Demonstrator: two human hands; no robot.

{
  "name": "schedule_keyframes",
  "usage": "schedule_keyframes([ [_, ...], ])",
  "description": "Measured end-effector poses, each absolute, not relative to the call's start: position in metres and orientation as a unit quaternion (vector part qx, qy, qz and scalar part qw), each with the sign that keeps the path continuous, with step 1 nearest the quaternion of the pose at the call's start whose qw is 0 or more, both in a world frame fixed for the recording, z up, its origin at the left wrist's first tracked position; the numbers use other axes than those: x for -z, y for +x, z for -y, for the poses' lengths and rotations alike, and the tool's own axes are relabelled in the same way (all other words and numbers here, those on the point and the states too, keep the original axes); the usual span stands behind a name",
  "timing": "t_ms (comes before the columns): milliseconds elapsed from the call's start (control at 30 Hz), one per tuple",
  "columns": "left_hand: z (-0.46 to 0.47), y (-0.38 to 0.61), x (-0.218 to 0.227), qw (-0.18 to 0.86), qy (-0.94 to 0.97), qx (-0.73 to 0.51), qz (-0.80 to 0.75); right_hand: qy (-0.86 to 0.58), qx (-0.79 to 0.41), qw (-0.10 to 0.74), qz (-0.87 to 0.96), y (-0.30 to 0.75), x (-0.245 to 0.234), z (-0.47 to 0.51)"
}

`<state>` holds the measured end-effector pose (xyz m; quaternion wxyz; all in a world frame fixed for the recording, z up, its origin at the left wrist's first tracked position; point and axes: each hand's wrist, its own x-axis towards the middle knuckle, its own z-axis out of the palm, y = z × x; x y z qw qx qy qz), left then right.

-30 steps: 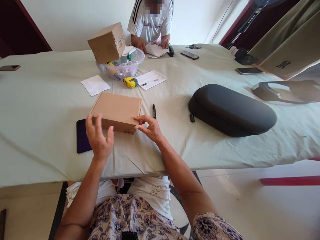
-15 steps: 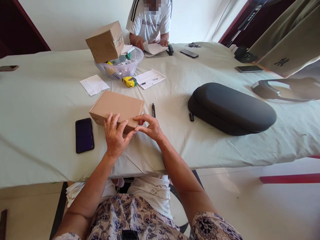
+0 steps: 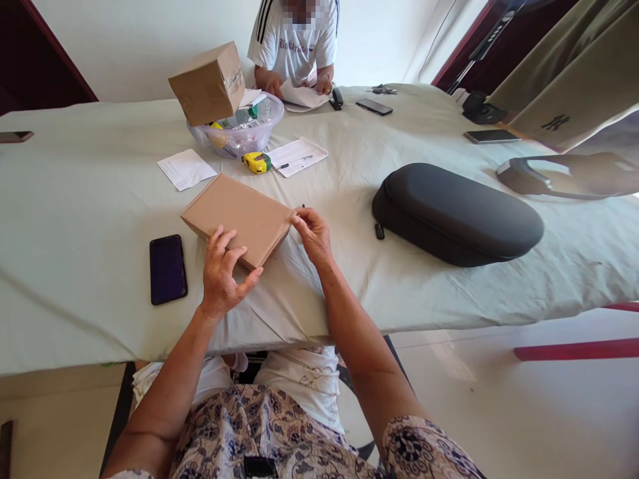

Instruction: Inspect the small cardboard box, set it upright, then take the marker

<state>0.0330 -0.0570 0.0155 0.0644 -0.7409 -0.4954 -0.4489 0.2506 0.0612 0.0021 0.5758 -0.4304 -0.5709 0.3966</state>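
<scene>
A closed brown cardboard box (image 3: 242,213) lies at an angle on the cloth-covered table in front of me. My left hand (image 3: 222,276) rests on its near side, fingers spread over the top and thumb by the near corner. At the box's right corner my right hand (image 3: 312,233) has thumb and fingertips pinched together on the edge. Most of the black pen is hidden behind that hand. A dark phone (image 3: 168,269) lies left of the box.
Behind the box are a paper sheet (image 3: 187,169), a yellow tape measure (image 3: 256,162), and a white envelope (image 3: 299,157). A plastic basin (image 3: 249,141) carries another carton (image 3: 207,86). A black case (image 3: 456,213) lies right. A person (image 3: 294,53) opposite handles paper beside a stapler (image 3: 337,98).
The box has turned, its right end swinging nearer the right hand. My right hand has moved from the near front corner up to the right corner. My left hand has shifted slightly left and nearer.
</scene>
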Motion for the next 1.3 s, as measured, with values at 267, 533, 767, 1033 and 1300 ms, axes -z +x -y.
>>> schedule_keyframes([
  [267,0.059,0.03,-0.012,0.071,-0.746,0.467,0.47,-0.427,-0.428,0.558,0.568,0.25,-0.001,-0.06],
  [533,0.06,0.031,-0.002,0.067,-0.719,0.478,0.499,-0.431,-0.503,0.484,0.572,0.248,0.004,-0.054],
  [767,0.058,0.02,0.002,-0.041,-0.682,0.48,0.55,-0.424,-0.543,0.46,0.56,0.251,0.006,-0.057],
  [1033,0.054,0.005,0.007,-0.035,-0.708,0.468,0.528,-0.464,-0.441,0.394,0.659,0.256,0.007,-0.054],
  [1300,0.06,0.012,0.024,-0.038,-0.694,0.442,0.566,-0.541,-0.313,0.293,0.724,0.248,0.004,-0.046],
])
